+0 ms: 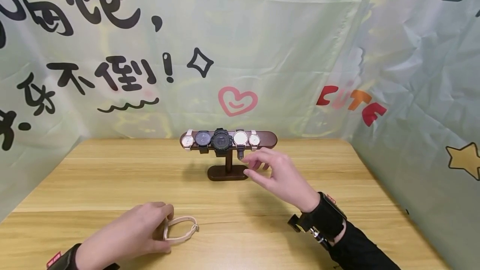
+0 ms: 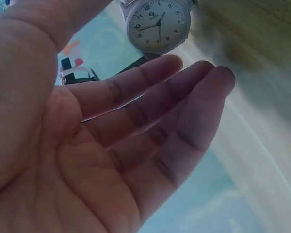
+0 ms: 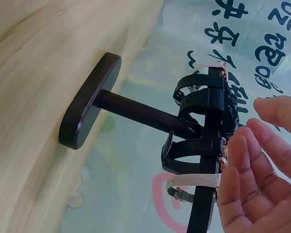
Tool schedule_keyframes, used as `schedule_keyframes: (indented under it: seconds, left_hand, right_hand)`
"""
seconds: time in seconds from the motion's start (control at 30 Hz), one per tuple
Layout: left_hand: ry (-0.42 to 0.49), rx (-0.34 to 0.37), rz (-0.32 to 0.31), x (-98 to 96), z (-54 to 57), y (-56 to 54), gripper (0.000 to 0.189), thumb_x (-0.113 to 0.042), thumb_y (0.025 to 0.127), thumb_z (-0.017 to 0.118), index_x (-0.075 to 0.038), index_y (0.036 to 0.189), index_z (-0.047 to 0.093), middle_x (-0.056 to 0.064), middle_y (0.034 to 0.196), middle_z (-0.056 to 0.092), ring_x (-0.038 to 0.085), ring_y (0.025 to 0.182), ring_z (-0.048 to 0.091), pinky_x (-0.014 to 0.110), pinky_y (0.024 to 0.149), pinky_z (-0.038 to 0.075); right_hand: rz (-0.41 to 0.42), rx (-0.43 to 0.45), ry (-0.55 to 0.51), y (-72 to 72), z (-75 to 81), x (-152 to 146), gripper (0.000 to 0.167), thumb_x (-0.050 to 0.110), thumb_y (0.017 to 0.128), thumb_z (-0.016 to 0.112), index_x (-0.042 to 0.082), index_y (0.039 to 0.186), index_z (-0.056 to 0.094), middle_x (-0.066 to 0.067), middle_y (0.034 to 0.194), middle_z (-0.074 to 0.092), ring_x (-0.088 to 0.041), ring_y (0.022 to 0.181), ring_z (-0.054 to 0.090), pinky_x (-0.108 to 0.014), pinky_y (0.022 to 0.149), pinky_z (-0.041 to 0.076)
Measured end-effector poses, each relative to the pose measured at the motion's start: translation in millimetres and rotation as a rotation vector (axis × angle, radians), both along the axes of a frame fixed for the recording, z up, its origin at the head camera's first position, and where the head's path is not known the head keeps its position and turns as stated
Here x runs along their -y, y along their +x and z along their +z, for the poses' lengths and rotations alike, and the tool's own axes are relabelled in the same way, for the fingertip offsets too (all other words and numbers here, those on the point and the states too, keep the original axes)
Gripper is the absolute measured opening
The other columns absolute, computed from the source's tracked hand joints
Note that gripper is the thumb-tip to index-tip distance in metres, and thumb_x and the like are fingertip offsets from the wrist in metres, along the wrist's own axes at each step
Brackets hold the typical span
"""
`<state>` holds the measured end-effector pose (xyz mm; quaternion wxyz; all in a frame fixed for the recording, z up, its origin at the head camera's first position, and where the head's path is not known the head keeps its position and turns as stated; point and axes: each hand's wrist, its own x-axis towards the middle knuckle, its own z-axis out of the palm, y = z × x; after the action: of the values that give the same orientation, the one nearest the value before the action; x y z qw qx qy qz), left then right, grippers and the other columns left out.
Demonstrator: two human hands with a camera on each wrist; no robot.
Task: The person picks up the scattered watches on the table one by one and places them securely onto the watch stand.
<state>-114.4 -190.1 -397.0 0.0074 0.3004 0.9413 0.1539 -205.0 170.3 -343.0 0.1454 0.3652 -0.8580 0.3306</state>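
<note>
On the near left of the table my left hand curves around a watch with a pale strap, thumb and fingers on either side of it. In the left wrist view its white numbered dial shows beyond my loosely bent fingers. My right hand reaches to a dark wooden watch stand, holding nothing, fingertips close to the watches. Several watches sit along its bar: a chunky black watch in the middle, a white-dialled watch with a dark strap, and a pale-strapped watch beside it.
The stand's bar extends past the watches on its right. Behind the wooden table hangs a pale printed cloth with writing and a pink heart. The cloth continues along the right side.
</note>
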Motion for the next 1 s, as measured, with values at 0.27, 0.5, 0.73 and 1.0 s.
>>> schedule_keyframes:
  seconds: [0.27, 0.5, 0.73, 1.0]
  left_hand:
    - [0.007, 0.021, 0.001, 0.6, 0.4, -4.3, 0.039, -0.035, 0.078, 0.097, -0.019, 0.092, 0.065, -0.017, 0.078, 0.052, -0.004, 0.068, 0.040, 0.019, 0.058, 0.038]
    - [0.041, 0.031, 0.007, -1.3, 1.6, -5.6, 0.038, -0.027, 0.074, 0.098, -0.019, 0.092, 0.066, -0.018, 0.080, 0.059, -0.006, 0.071, 0.048, 0.019, 0.060, 0.046]
    - [0.077, 0.031, -0.007, -5.4, 4.1, -6.5, 0.039, -0.022, 0.072, 0.098, -0.018, 0.093, 0.066, -0.019, 0.080, 0.060, -0.007, 0.071, 0.051, 0.018, 0.061, 0.049]
    - [0.107, -0.027, -0.030, -12.4, 8.8, -8.6, 0.038, -0.018, 0.072, 0.096, -0.017, 0.093, 0.065, -0.018, 0.074, 0.055, -0.007, 0.067, 0.044, 0.016, 0.058, 0.044]
  right_hand:
    - [0.015, -0.004, 0.012, 0.1, -1.6, 2.0, 0.023, 0.018, 0.097, 0.082, 0.018, 0.119, 0.080, 0.008, 0.104, 0.076, -0.013, 0.091, 0.070, -0.031, 0.077, 0.061]
    - [0.026, 0.005, 0.021, 2.0, -4.0, 3.5, 0.024, 0.019, 0.097, 0.081, 0.019, 0.121, 0.080, 0.011, 0.107, 0.076, -0.008, 0.092, 0.068, -0.025, 0.073, 0.058]
    - [0.054, 0.010, 0.012, 3.8, -6.1, 6.1, 0.021, 0.019, 0.097, 0.082, 0.018, 0.118, 0.080, 0.008, 0.107, 0.077, -0.014, 0.092, 0.071, -0.021, 0.073, 0.058]
    - [0.102, -0.014, 0.040, 7.0, -10.6, 13.9, 0.018, 0.018, 0.096, 0.082, 0.017, 0.114, 0.080, 0.007, 0.105, 0.077, -0.008, 0.091, 0.070, -0.020, 0.075, 0.058]
